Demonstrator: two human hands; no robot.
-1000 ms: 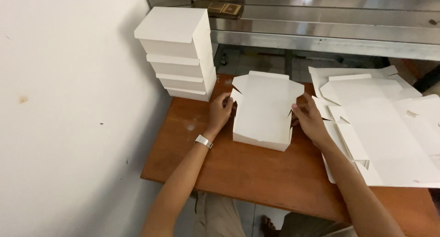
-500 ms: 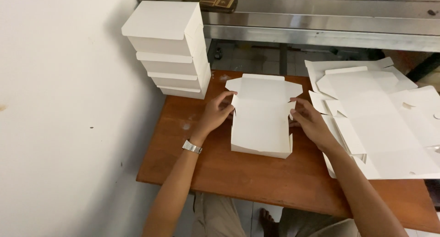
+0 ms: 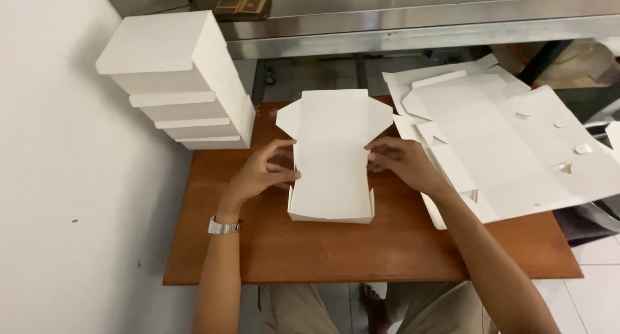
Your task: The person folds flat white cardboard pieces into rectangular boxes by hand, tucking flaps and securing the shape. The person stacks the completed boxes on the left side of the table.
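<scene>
White box half-folded on the table.
Left hand and right hand pinch its side walls, one grip on each; flat cardboard sheets lie right of them.

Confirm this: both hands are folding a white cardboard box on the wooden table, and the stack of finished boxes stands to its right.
Not quite. The head view shows the stack of finished boxes to the left of the box, against the wall. To the right lie flat sheets. The rest holds: left hand and right hand grip its sides on the wooden table.
</scene>
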